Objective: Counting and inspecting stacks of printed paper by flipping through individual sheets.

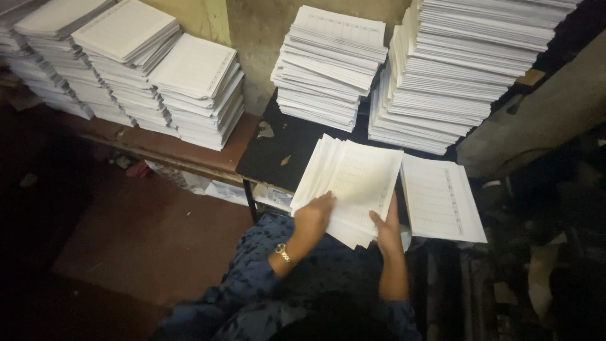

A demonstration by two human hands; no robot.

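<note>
Resting on a fanned bundle of ruled sheets (353, 183), your left hand (314, 218) lies flat on its near left edge, fingers spread, clasping nothing. Your right hand (387, 230) grips the bundle's near right corner, thumb on top. The bundle sits on the dark table (278, 155), beside a single ruled sheet (440, 199), below tall paper stacks (454, 69).

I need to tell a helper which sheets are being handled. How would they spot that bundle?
On the black table, below two tall stacks, lies a fanned bundle of ruled sheets. Both hands touch its near edge, unlike the single flat sheet beside it.
</note>
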